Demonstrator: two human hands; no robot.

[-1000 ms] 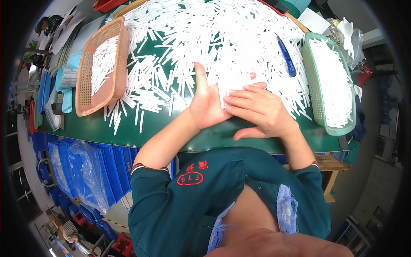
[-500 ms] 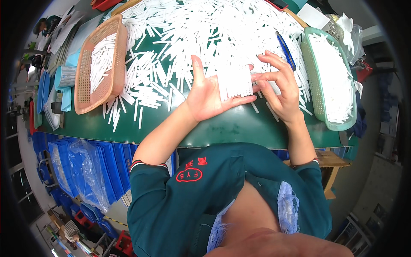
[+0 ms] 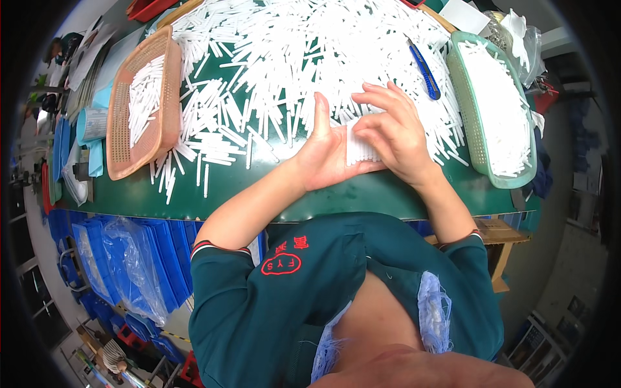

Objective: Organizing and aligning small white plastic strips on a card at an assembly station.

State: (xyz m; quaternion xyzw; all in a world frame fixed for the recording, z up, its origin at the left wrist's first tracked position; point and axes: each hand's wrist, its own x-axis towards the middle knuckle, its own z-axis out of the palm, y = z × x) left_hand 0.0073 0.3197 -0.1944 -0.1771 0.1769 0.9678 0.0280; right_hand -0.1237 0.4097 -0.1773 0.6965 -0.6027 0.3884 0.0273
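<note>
Fingers (image 3: 387, 101) of the right hand (image 3: 407, 143) arch loosely, thumb reaching in, over a row of white sticks (image 3: 353, 149); from my end I cannot tell whether they pinch one or merely hover. My left hand (image 3: 323, 160) lies palm up and flattened, thumb standing away, nothing clenched, and carries that row side by side along its fingers. I have both hands at the near edge of the loose pile of sticks (image 3: 291, 58), which I take as my landmark. It spreads over the green counter (image 3: 317, 202). On the pile's right part lies a blue cutter (image 3: 424, 70), tilted. Left of the pile I see a pink basket (image 3: 169, 126), partly filled with similar sticks; right of it stands a pale green basket (image 3: 477, 132), much fuller. Beyond the pink basket, farther left of the pile, is a light blue roll (image 3: 94, 124). Nearer me than the pile and to its left, below the counter's edge, stand blue crates (image 3: 165, 252) with clear plastic (image 3: 129, 278) over some.
</note>
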